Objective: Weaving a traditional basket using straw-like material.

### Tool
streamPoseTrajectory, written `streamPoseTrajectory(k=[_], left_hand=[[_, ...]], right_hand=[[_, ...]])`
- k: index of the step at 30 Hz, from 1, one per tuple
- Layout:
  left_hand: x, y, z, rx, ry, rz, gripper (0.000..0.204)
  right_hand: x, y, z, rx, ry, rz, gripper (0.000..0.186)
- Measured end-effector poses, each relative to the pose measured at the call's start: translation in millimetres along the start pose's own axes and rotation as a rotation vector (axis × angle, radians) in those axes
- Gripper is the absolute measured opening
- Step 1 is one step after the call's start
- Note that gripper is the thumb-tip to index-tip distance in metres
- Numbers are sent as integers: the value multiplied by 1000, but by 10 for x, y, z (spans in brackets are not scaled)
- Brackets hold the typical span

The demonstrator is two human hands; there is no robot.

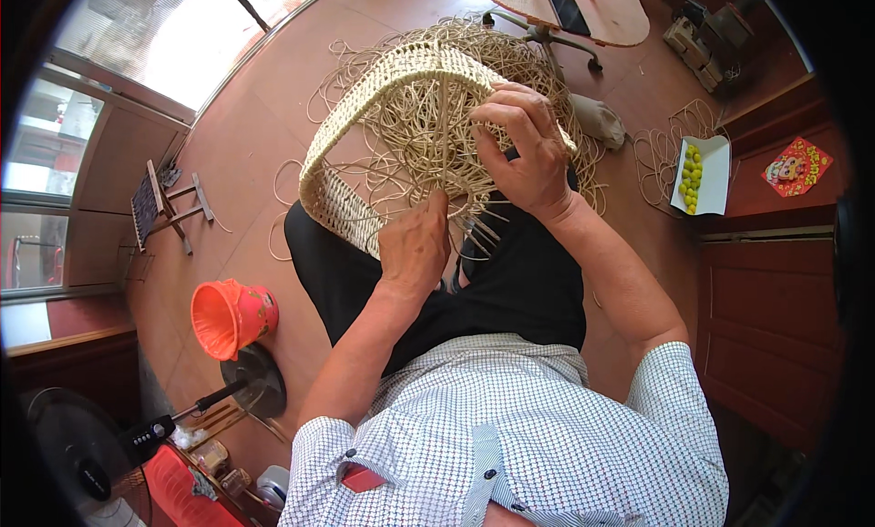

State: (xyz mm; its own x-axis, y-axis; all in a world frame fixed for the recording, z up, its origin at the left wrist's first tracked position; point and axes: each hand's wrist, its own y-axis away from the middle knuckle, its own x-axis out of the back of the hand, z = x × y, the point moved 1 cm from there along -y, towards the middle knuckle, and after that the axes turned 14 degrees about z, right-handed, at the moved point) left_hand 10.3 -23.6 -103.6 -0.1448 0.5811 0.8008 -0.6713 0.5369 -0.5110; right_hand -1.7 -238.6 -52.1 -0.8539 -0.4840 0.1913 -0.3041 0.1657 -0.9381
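A pale woven band [401,71], bent into a loop of plaited cord, rests over my lap and knees. My left hand [415,240] is closed at the loop's near side, its fingers round a straight cord [444,130] that runs up across the opening to the far side. Several loose cord ends stick out beside that hand. My right hand [529,153] is at the loop's right side, thumb and forefinger tips close together. Whether a thin strand lies between them I cannot make out. Beyond the loop a big tangled heap of cord [529,48] covers the tiles.
At left are a red bucket [234,317], a fallen folding stool [169,203] and a standing fan [87,463]. A round table [611,16] with a phone [569,13] stands far right. A white box [715,176] of yellow-green fruit is at right, by a wooden cabinet [770,322].
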Motion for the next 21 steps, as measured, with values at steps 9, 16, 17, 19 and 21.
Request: streamPoseTrajectory(k=[9,16,17,19,21], left_hand=[[64,2,42,17,-52,-13,7],[351,-41,219,34,-30,-37,9],[411,-70,244,62,8,-49,10],[542,-133,248,152,95,-88,12],[638,-183,230,239,185,-127,13]], right_hand=[[-26,21,42,0,-7,-1,36],[-39,61,78,29,1,20,39],[-47,73,84,29,2,23,39],[-72,81,71,67,11,61,43],[-49,97,21,99,45,70,42]])
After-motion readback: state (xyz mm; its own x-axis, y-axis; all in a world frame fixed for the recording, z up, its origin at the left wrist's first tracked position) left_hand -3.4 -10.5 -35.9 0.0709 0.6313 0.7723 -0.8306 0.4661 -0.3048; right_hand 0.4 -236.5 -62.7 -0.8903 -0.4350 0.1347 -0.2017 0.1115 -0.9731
